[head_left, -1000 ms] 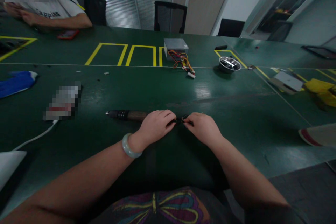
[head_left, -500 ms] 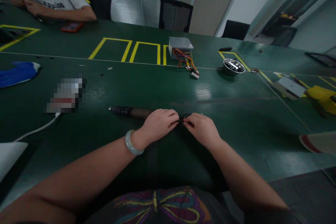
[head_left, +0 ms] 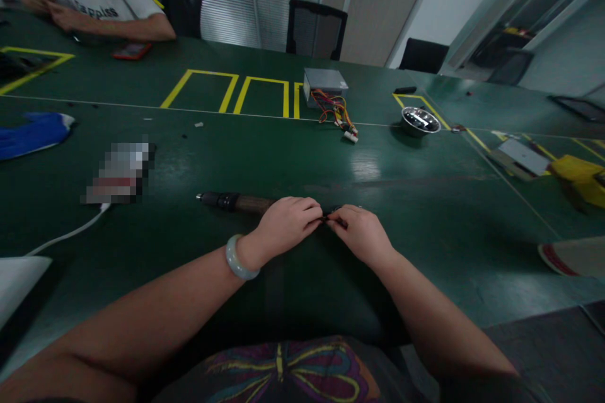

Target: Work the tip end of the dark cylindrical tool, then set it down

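Observation:
An electric screwdriver [head_left: 236,202], black at the front with a brown grip, lies on the green table, its metal tip to the left. My left hand [head_left: 289,220] is closed over its rear part, hiding that end. My right hand [head_left: 362,228] is just to the right, fingertips pinched on a small dark piece at the tool's rear end; it looks like a cable plug, but the fingers cover most of it. The fingertips of both hands almost meet.
A power supply unit [head_left: 325,87] with loose cables and a metal bowl [head_left: 420,121] stand farther back. Left are a blue glove [head_left: 35,135] and a blurred-out device [head_left: 120,173] on a white cable. A cup-like object [head_left: 574,256] lies right. Another person [head_left: 113,22] sits across.
The view has shifted slightly, moving the scene right in the picture. My right fingertips have come closer to my left hand, and the dark gap between them has narrowed.

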Available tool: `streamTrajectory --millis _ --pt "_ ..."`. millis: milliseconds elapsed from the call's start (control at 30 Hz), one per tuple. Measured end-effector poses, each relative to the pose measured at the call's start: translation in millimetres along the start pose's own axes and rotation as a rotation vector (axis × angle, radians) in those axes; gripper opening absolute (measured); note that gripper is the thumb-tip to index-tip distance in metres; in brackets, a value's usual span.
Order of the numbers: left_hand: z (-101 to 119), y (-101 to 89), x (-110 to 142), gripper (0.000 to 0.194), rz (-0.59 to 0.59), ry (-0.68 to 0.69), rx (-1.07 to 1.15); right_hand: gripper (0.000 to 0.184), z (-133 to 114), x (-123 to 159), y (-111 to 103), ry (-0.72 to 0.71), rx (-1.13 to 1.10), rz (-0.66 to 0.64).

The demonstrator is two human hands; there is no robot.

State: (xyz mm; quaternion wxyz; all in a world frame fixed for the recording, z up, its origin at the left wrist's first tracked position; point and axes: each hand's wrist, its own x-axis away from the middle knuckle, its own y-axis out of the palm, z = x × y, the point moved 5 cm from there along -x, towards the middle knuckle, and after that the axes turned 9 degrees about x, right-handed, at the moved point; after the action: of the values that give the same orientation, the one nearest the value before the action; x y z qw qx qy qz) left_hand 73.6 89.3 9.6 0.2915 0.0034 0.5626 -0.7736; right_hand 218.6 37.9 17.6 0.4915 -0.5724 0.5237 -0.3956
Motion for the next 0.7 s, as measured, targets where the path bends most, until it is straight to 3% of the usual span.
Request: streamTrajectory --millis 233,700 --pt "1 -0.5 0 0.016 0.017 0.004 -0.011 0.022 -2 -2 6 0.008 -0.014 0.057" --pt "5 -5.9 2 0.020 0.030 -0.024 0.018 0.024 -14 -12 6 -0.035 0.306 -0.016"
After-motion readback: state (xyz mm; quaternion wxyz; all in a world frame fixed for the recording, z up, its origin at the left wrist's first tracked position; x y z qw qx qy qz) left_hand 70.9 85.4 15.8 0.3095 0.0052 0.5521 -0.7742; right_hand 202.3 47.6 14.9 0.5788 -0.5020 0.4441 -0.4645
